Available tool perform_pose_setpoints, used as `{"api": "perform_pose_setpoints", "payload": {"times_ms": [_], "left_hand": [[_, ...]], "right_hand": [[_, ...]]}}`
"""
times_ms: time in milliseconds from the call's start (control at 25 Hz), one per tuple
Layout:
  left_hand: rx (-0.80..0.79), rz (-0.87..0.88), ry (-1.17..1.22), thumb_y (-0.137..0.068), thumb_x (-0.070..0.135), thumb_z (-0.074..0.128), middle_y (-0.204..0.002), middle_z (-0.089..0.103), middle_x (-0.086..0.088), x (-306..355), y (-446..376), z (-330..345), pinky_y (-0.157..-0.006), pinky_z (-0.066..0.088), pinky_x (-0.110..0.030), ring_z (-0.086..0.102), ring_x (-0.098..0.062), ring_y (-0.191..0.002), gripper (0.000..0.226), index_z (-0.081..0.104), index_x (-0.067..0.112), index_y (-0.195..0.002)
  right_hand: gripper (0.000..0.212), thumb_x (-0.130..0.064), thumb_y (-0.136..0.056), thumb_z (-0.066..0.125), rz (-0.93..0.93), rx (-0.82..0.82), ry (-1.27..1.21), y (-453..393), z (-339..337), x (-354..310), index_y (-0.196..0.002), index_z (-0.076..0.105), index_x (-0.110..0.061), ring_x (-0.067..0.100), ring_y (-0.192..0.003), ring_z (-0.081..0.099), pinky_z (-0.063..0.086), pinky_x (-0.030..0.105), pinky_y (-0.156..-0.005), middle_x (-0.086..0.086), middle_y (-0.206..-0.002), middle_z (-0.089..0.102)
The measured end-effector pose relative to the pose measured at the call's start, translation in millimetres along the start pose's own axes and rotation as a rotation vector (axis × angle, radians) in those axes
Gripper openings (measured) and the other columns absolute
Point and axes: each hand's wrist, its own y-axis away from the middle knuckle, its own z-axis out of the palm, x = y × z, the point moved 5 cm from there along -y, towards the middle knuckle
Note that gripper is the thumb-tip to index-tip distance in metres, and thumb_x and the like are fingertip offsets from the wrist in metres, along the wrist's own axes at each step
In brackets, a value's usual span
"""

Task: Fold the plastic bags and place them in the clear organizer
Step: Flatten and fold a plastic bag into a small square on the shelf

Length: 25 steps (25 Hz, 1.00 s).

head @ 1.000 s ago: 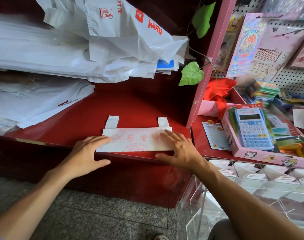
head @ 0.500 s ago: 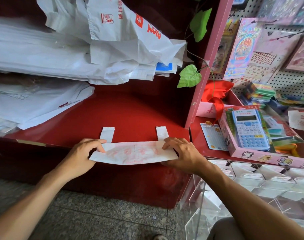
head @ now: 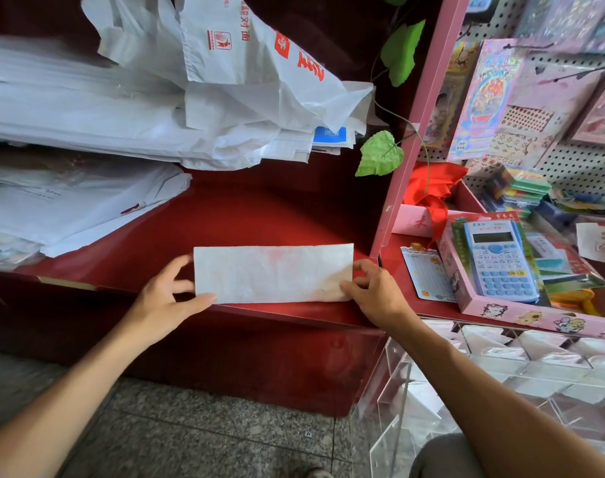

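Observation:
A white plastic bag [head: 273, 273], folded into a flat rectangle with faint red print, lies at the front edge of the red shelf [head: 259, 215]. My left hand [head: 163, 301] pinches its lower left corner, thumb on top. My right hand [head: 375, 293] pinches its lower right corner. The bag's handles are hidden under the fold. The clear organizer [head: 501, 370] stands at the lower right, below the counter, with several folded white bags in its compartments. Loose unfolded white bags [head: 197, 98] are piled at the back left of the shelf.
A pink upright post [head: 408, 143] bounds the shelf on the right. Beyond it stand a pink box with a blue calculator [head: 497, 260], a red cloth [head: 432, 188] and a pegboard of stationery. Green leaves [head: 380, 153] hang by the post. Granite floor lies below.
Both hands went from pressing the strip flat to pinching its ends, and folded it back over the two handles. The handles no longer show and the bag now looks taller.

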Motion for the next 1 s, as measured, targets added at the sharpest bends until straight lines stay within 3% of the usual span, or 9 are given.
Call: {"api": "perform_pose_setpoints", "payload": {"times_ms": [120,240,320,440,560,680,800,880,1000], "left_hand": [[-0.024,0.078,-0.011,-0.076,0.013,0.084,-0.083,0.074,0.007,3,1,6,-0.095,0.03,-0.026,0.062,0.007,-0.093,0.088,0.036,0.046,-0.142],[-0.074,0.121,-0.022,-0.07,0.011,0.087,-0.085,0.074,0.01,0,-2,7,-0.087,0.037,-0.018,0.064,0.002,-0.09,0.089,0.039,0.049,-0.135],[-0.113,0.116,-0.064,-0.066,0.017,0.091,-0.09,0.073,0.008,-4,-6,6,-0.083,0.042,-0.02,0.063,-0.005,-0.096,0.072,0.054,0.048,-0.121],[-0.121,0.136,-0.205,-0.071,0.021,0.087,-0.095,0.066,0.012,-8,-10,7,-0.085,0.043,-0.027,0.059,-0.006,-0.096,0.041,0.068,0.048,-0.096],[-0.058,0.2,-0.255,-0.079,0.042,0.076,-0.088,0.06,0.01,-3,-9,10,-0.085,0.043,-0.031,0.055,-0.008,-0.087,0.007,0.073,0.041,-0.085],[0.171,0.289,-0.402,-0.083,0.054,0.043,-0.096,0.062,0.007,19,-9,12,-0.082,0.044,-0.038,0.055,-0.022,-0.09,0.044,0.075,0.024,-0.092],[0.21,0.485,-0.547,-0.09,0.038,0.039,-0.116,0.065,-0.002,56,-9,52,-0.086,0.047,-0.043,0.059,-0.032,-0.098,0.045,0.07,0.013,-0.112],[0.192,0.442,-0.608,-0.093,0.031,0.046,-0.126,0.061,-0.006,69,-12,75,-0.091,0.046,-0.046,0.057,-0.032,-0.107,0.039,0.064,0.013,-0.123],[0.202,0.133,-0.656,-0.093,0.028,0.054,-0.118,0.061,-0.011,68,-19,57,-0.086,0.045,-0.044,0.056,-0.037,-0.108,0.029,0.06,0.017,-0.12]], "right_hand": [[0.034,-0.018,-0.087,0.069,0.04,0.059,0.019,-2,0,-5,-0.114,0.049,-0.026,0.018,-0.069,0.065,0.049,0.03,-0.063,-0.001,-0.078,0.073],[0.018,-0.018,-0.086,0.071,0.016,0.067,0.062,-3,1,-6,-0.097,0.059,-0.025,0.013,-0.063,0.056,0.043,0.025,-0.057,0.0,-0.073,0.067],[0.01,-0.016,-0.084,0.073,-0.04,0.054,0.078,-2,0,-8,-0.081,0.068,-0.024,0.012,-0.066,0.059,0.046,0.028,-0.061,0.001,-0.075,0.069],[0.008,-0.019,-0.084,0.071,-0.109,-0.004,0.197,-2,3,-6,-0.08,0.076,-0.024,0.012,-0.073,0.064,0.051,0.03,-0.069,-0.004,-0.079,0.073],[0.02,-0.041,-0.084,0.059,-0.194,0.036,0.408,0,3,-6,-0.084,0.076,-0.03,0.015,-0.084,0.059,0.05,0.037,-0.079,-0.008,-0.091,0.068],[0.029,-0.043,-0.09,0.052,-0.252,0.248,0.556,7,0,-27,-0.098,0.073,-0.023,0.022,-0.089,0.05,0.037,0.034,-0.076,-0.002,-0.103,0.06],[0.033,-0.034,-0.092,0.045,-0.393,0.216,0.635,9,35,-69,-0.106,0.07,-0.017,0.029,-0.093,0.055,0.041,0.039,-0.077,0.003,-0.107,0.064],[0.039,-0.031,-0.094,0.036,-0.365,0.076,0.658,2,63,-81,-0.112,0.067,-0.015,0.031,-0.1,0.056,0.043,0.042,-0.084,0.005,-0.113,0.065],[0.034,-0.022,-0.097,0.043,-0.303,0.04,0.591,-10,66,-76,-0.124,0.062,-0.014,0.03,-0.107,0.053,0.043,0.041,-0.092,0.006,-0.123,0.061]]}}
